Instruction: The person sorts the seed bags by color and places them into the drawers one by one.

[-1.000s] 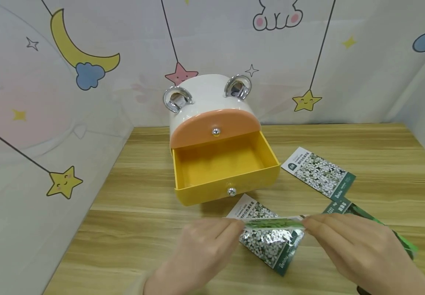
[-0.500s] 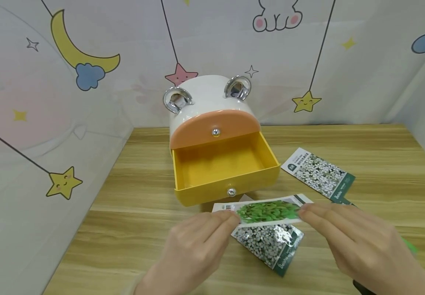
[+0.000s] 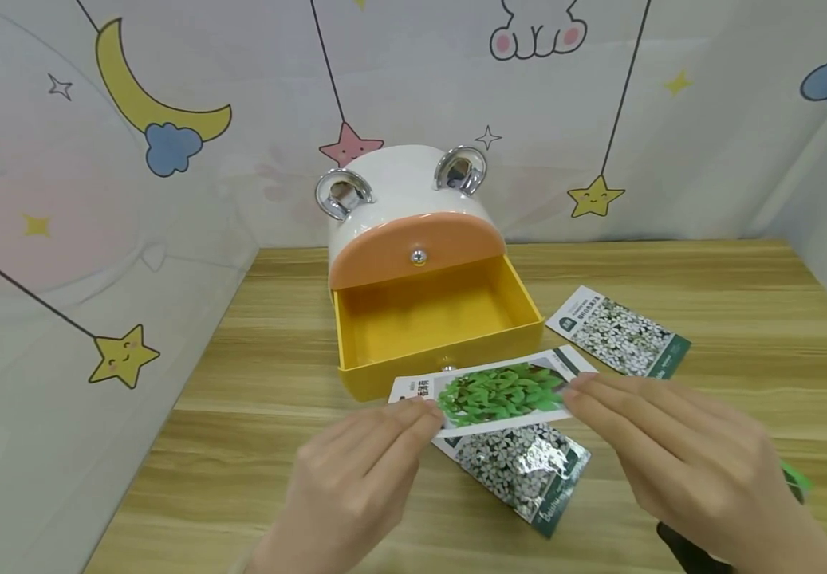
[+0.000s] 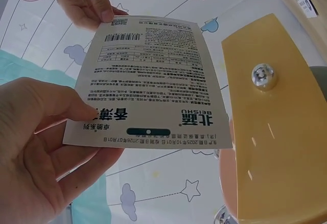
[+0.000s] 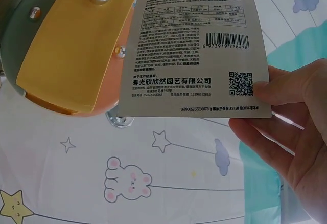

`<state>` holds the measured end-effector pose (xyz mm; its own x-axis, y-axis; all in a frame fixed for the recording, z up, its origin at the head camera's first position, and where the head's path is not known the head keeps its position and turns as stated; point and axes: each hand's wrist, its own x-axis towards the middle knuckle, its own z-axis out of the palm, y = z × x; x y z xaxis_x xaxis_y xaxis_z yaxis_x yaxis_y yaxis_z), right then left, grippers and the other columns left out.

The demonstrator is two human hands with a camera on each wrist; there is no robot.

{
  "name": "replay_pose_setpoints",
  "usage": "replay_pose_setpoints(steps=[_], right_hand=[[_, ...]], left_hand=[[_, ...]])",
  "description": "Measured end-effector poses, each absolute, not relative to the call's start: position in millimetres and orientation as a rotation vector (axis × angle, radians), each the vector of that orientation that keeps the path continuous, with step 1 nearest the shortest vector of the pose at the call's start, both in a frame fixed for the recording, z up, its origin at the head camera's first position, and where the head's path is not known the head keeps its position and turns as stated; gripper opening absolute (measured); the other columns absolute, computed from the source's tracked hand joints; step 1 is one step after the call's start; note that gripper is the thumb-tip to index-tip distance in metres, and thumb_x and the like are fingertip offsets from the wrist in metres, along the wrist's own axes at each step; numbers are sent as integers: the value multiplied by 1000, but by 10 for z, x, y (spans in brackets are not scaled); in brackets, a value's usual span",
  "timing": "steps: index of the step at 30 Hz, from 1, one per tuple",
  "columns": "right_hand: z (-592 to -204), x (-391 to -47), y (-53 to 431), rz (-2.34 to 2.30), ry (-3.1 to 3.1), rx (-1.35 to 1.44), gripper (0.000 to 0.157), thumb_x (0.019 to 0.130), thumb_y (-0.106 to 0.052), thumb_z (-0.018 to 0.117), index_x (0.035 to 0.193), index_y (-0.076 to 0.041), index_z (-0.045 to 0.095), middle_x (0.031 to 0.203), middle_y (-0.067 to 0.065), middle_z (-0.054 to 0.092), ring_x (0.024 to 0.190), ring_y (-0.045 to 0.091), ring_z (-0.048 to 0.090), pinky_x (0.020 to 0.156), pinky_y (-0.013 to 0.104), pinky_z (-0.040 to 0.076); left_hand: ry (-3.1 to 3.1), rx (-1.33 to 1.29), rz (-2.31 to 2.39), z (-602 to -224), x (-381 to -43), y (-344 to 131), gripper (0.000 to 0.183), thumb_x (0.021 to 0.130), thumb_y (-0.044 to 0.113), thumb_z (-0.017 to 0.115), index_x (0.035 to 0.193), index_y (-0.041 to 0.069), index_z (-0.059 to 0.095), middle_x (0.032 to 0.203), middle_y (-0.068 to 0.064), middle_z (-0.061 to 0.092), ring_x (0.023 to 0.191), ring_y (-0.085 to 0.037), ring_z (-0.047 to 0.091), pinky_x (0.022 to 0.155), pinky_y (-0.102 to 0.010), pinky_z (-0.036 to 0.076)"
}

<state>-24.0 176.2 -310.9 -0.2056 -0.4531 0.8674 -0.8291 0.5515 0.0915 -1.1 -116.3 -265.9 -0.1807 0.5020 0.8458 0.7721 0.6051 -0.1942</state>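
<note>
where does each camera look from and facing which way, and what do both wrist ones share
Head: on the head, facing forward and down at the held packet and open drawer; left hand and right hand show.
Left wrist: on that wrist, facing the packet's printed back; left hand close, right hand beyond.
Right wrist: on that wrist, facing that back; right hand close, left hand barely in.
Wrist views share: packet, drawer, patterned cloth.
</note>
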Motion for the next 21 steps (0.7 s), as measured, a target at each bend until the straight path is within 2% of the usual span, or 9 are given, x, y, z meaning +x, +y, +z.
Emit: replay_pose_setpoints(steps=[2, 6, 13, 21], right_hand=[[-3183, -285, 1779, 507, -1834, 1050, 32, 87, -5, 52, 111, -9, 73, 113, 4, 72, 99, 22, 71, 89, 31, 54], [-3108, -311, 1706, 508, -1823, 1046, 33, 87, -5, 52, 112, -9, 73, 114, 3, 72, 97, 21, 71, 86, 29, 55], [-2713, -324, 1432, 464, -1783, 1038, 31, 92, -5, 46, 101, -7, 75, 95, 5, 76, 76, 21, 71, 60, 35, 54], [-2706, -480, 1340, 469, -1787, 1063, 32, 93, -2, 44, 95, -4, 76, 89, 8, 76, 73, 23, 71, 59, 36, 56]], left_hand=[[-1840, -1012, -348, -2644, -10, -1173, 24, 94, 0, 49, 92, 3, 73, 89, -7, 75, 78, -18, 72, 69, -29, 60], [-1851, -981, -330, -2617, -7, -1192, 23, 94, 0, 50, 92, 3, 73, 90, -7, 75, 78, -18, 71, 69, -30, 60], [-1884, -934, -274, -2588, -33, -1225, 22, 94, 2, 51, 92, 3, 72, 91, -6, 74, 79, -19, 71, 70, -32, 60], [-1989, -867, -274, -2662, -105, -1262, 25, 95, 2, 47, 92, 4, 72, 93, -6, 74, 81, -20, 71, 72, -33, 59]])
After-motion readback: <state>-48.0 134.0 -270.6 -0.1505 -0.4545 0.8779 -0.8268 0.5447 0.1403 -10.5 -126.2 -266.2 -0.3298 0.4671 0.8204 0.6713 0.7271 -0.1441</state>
